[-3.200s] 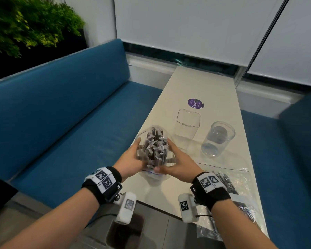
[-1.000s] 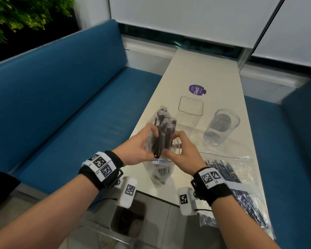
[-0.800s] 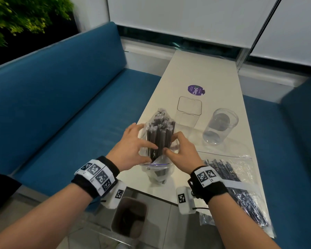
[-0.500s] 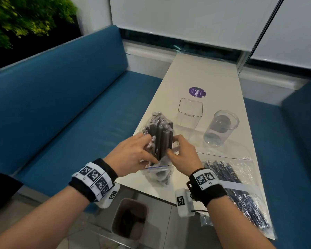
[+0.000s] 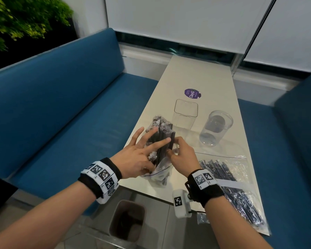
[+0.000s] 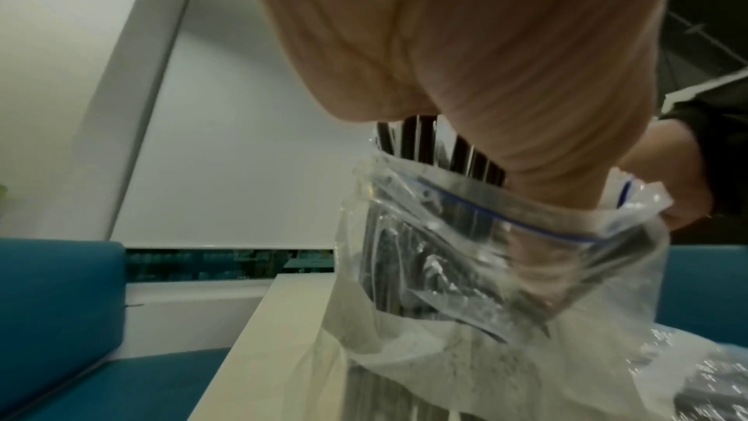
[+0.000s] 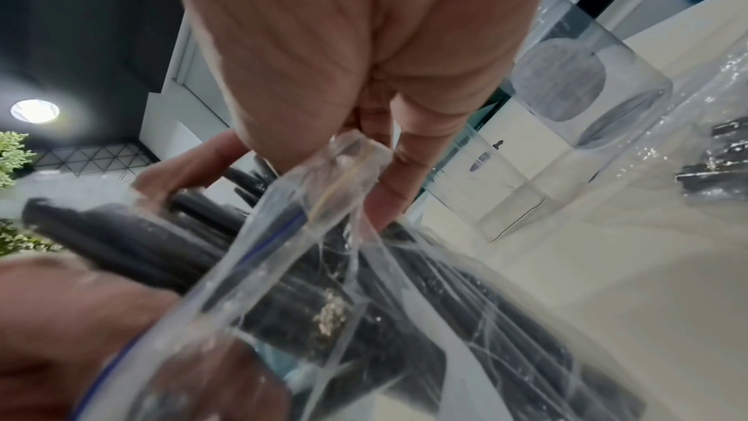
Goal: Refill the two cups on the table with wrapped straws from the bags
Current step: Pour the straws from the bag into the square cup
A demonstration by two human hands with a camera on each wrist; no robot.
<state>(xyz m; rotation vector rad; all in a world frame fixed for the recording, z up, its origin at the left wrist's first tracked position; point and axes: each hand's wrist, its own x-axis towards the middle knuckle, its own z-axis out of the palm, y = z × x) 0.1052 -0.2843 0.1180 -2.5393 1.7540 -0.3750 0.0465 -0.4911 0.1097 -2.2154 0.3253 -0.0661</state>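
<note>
Straws (image 5: 161, 135) in dark wrappers stand upright in a bundle, their lower ends inside a clear zip bag (image 5: 159, 174) at the near left edge of a pale desk (image 5: 196, 72). The left hand (image 5: 138, 155) lies against the bundle's left side with its fingers (image 5: 160, 141) spread and straight across the wrappers, released rather than clenched. The right hand (image 5: 181, 152) is curled, its fingers (image 7: 388, 191) pinching the bag's rim and the bundle from the right. Just beyond the bundle stands a clear square cup (image 5: 185, 114); to its right, a little apart, stands a clear round cup (image 5: 215, 128). A second clear bag (image 5: 230, 187) of dark wrapped straws lies flat along the desk's near right side. Blue bench seats (image 5: 70, 105) flank the desk, and a purple sticker (image 5: 192, 93) sits beyond the cups.
</note>
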